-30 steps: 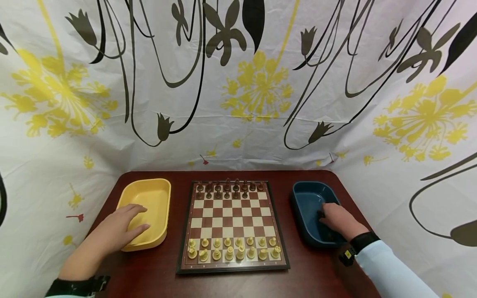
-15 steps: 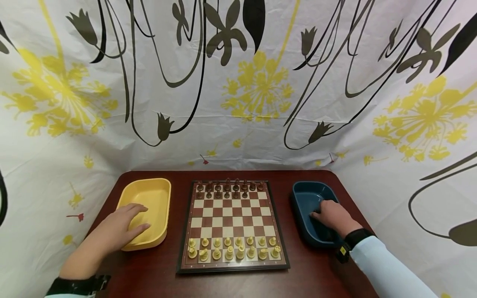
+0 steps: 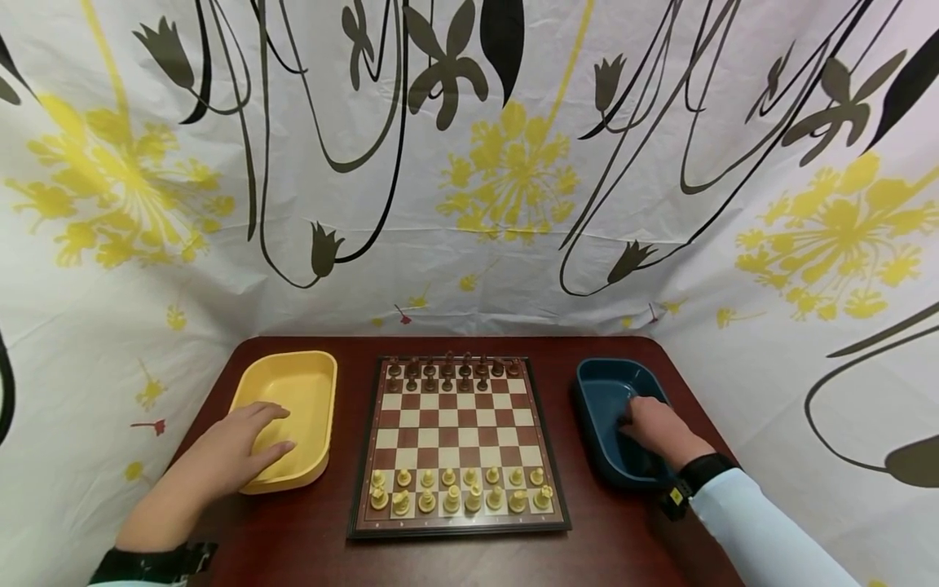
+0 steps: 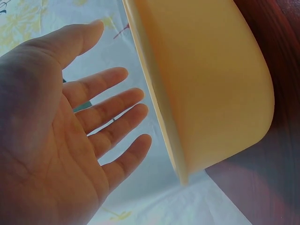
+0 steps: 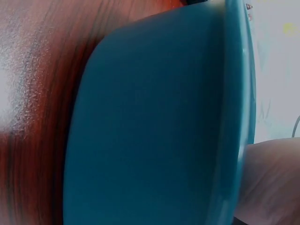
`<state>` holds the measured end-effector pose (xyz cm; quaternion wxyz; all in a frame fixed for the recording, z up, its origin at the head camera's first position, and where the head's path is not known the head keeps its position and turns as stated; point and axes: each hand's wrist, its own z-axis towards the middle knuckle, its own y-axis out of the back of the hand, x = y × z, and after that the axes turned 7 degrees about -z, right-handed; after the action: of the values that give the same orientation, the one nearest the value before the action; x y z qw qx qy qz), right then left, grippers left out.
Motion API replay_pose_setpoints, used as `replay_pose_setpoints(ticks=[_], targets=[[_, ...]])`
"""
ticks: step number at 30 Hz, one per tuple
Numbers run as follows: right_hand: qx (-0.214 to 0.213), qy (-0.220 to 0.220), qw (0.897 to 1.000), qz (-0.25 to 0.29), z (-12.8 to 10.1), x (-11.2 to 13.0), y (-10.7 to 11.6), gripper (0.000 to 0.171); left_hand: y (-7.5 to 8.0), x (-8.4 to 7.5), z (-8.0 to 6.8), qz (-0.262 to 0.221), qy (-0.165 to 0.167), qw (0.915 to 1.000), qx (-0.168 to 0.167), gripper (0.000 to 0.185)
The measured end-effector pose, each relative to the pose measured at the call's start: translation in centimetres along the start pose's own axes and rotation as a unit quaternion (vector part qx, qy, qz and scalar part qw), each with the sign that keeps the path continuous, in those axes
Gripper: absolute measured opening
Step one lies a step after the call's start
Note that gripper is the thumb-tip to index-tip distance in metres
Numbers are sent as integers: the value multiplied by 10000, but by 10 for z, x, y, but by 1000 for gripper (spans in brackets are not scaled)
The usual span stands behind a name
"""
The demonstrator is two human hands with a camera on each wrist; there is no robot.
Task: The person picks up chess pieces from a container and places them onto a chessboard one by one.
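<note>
My left hand [image 3: 242, 440] hovers over the near left rim of a yellow plastic tub [image 3: 311, 399], fingers spread and holding nothing. The left wrist view confirms the bare palm beside the tub's wall [image 4: 220, 93]. On the right, my right hand [image 3: 663, 430] reaches into a blue tub [image 3: 607, 391] with fingers curled down. Something dark shows at its fingertips; whether it is gripped is unclear. In the right wrist view the blue wall [image 5: 145, 117] hides the fingers. Between the tubs lies a chessboard [image 3: 456, 418], with dark chess pieces [image 3: 447, 371] at the far side and light chess pieces [image 3: 451, 499] at the near side.
All of this stands on a dark red wooden table [image 3: 609, 538]. A white patterned cloth [image 3: 440, 269] hangs behind and at both sides. The dark front row stops short of its two right squares.
My right hand has shifted slightly left and farther into the blue tub, its fingers changing position. My left hand, the board and the pieces stay where they were.
</note>
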<state>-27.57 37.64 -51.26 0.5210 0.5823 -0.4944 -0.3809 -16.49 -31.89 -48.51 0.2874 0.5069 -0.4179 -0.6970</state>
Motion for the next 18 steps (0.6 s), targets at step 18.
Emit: replay_pose_setpoints(ticks=[18], targets=[[-445, 411, 9982, 8, -11, 9, 22, 6, 0, 0, 4, 19, -51, 10000, 30, 52]])
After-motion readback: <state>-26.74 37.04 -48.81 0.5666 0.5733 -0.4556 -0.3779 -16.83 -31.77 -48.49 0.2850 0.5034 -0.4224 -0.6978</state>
